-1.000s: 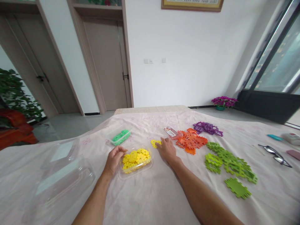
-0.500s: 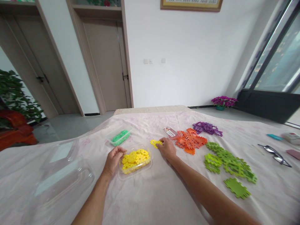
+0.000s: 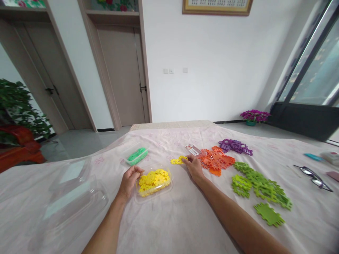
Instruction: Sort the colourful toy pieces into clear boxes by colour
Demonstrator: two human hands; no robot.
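My left hand is closed in a pinch on the left rim of a clear plastic tub. Inside the tub lies a heap of yellow puzzle-like pieces. Farther right, my right hand pinches the right end of a small yellow piece at the cloth, behind the tub's right corner. The fingertips partly cover that piece. Close to the right hand's far side are a labelled clear packet and a pile of orange pieces.
A second clear tub holds green pieces. Clear lids or trays lie at left. Purple pieces, light green pieces and glasses are at right, on a pale cloth.
My right hand has shifted slightly right along the yellow piece, so more of it shows. The left hand stays at the tub's rim. The whole view has tilted a little.
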